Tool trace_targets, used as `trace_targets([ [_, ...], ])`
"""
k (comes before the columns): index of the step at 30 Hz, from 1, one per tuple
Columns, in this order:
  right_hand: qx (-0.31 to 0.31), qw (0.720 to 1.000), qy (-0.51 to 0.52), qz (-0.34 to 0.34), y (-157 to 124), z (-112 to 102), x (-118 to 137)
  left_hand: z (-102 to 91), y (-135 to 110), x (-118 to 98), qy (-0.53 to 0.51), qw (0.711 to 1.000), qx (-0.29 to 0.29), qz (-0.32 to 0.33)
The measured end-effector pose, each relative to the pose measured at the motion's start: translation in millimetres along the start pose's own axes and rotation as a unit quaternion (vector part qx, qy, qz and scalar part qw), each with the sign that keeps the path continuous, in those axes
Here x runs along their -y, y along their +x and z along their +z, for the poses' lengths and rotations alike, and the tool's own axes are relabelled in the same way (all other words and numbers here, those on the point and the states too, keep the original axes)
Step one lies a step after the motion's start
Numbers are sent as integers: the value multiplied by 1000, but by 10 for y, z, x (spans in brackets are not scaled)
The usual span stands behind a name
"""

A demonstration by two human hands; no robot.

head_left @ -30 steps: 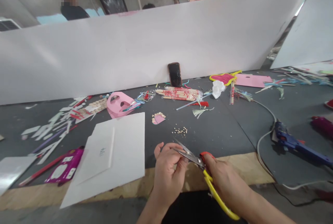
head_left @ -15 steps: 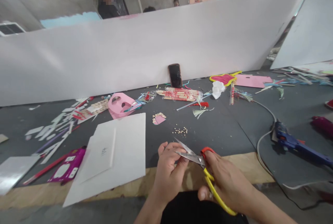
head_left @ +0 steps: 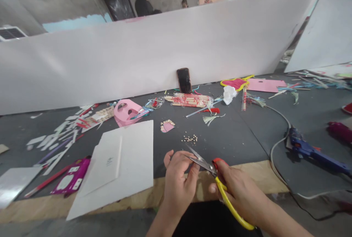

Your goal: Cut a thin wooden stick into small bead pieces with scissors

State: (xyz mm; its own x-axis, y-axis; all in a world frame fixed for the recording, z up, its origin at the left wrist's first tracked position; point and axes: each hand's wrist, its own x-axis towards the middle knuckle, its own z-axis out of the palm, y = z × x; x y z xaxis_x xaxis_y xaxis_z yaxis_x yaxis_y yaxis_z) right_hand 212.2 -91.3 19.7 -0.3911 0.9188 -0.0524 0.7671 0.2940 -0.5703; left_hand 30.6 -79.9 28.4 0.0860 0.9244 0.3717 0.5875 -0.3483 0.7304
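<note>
Above the near edge of the flat, dark-grey surface (head_left: 233, 134), whether anything is pinched by the bare left hand (head_left: 178, 182) cannot be told; the grip of the bare right hand (head_left: 239, 189) is clamped on yellow-and-red-handled steel scissors (head_left: 219, 182). Their parted blades (head_left: 202, 162) are best kept clear of the left fingertips (head_left: 195, 169). Their long axis is slanted, tips pointed forward-left, near small, pale, round beads (head_left: 195, 139).

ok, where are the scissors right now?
Head view, low and just right of centre: the scissors are in the right hand, blades by the left hand, just below the small pale pieces.
</note>
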Motion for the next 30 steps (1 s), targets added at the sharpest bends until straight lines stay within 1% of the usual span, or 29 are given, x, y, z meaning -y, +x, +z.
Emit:
trace_targets([
  [3,-20,999,-12,-29,5,-38,-4,-13,14,0,24,999,-12,36],
  [5,-28,998,-25,-53,9,-52,-14,-29,29,7,16,999,-1,48],
  [7,-16,998,-34,-50,14,-50,-16,-40,41,13,-6,999,13,46],
  [11,12,999,-32,-7,26,0,11,-48,51,13,-38,999,25,17],
  [15,17,998,-63,-4,37,62,22,-57,45,-3,-45,999,25,-7],
  [19,14,997,-76,7,41,87,-1,-37,39,5,-58,998,11,-23],
  [25,18,998,-53,4,43,73,-11,66,35,104,-147,986,5,-76],
  [27,23,999,-45,14,47,65,-9,74,25,113,-125,990,-1,-63],
  [30,28,999,-14,18,48,50,-1,54,10,92,-34,999,-16,-6],
])
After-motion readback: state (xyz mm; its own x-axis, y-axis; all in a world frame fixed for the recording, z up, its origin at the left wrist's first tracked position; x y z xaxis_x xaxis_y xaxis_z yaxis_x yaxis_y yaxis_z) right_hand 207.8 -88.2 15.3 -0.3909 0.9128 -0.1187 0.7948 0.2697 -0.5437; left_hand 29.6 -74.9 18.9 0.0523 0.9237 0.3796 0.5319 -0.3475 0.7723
